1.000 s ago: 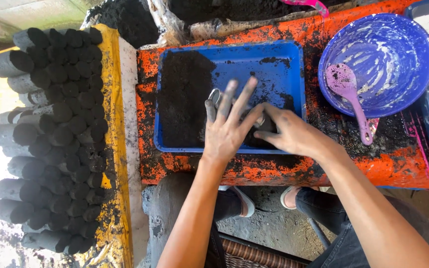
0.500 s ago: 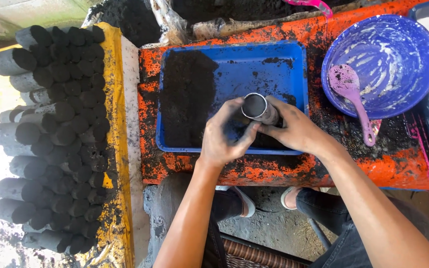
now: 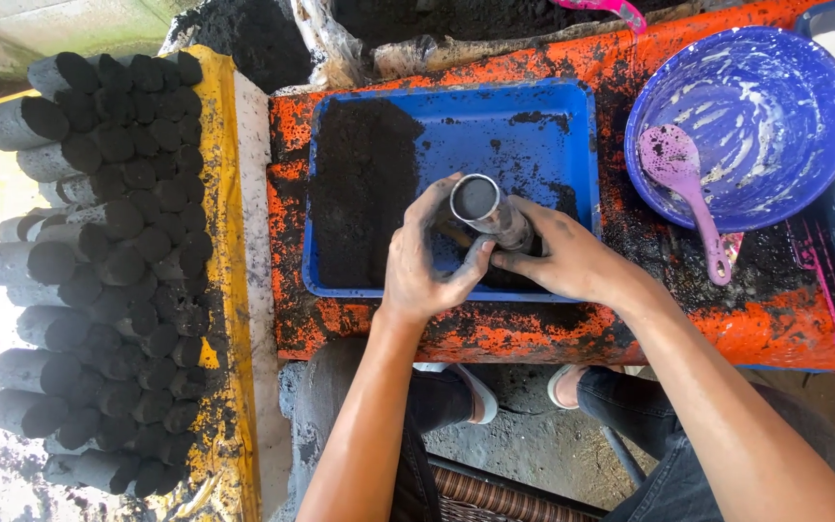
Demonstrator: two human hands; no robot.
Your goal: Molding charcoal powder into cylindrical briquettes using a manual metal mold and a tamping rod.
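Head view, middle of the frame: left hand (image 3: 424, 261) and right hand (image 3: 562, 256), fingers curled, clasp a grey metal tube (image 3: 490, 211), soot-smeared, its round open mouth tilted upward, over the blue tray (image 3: 533, 126) of black powder (image 3: 359, 188).

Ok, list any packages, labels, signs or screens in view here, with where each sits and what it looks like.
No labels, signs or screens show.
Crumpled plastic bag: at the top, behind the blue tray; clear, dirty, beside a heap of black powder; the nearest thing to a package.
Metal tube: held over the tray by the left hand and right hand; plain grey, unmarked.
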